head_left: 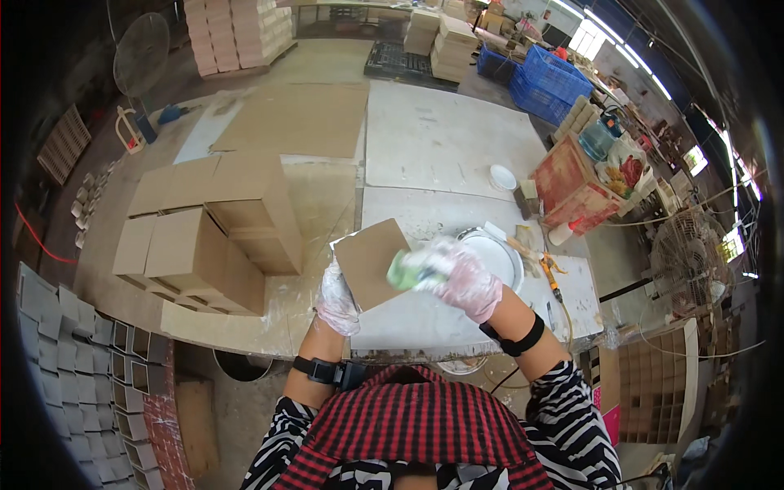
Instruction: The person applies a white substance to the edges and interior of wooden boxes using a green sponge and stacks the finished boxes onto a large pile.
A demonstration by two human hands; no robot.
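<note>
The left hand [336, 302] is gripping the brown piece [369, 263], seemingly light, stiff and best held by its edges, over the desk [325, 196], while the right hand [461, 279] is clutching a green sponge [401, 273].

Thin wht-smeared gloves [336, 304] on hands [469, 287]; blk arm straps [528, 336]; b/w zigzag sleeves [573, 412]; red/blk chk garment [416, 420].
</note>
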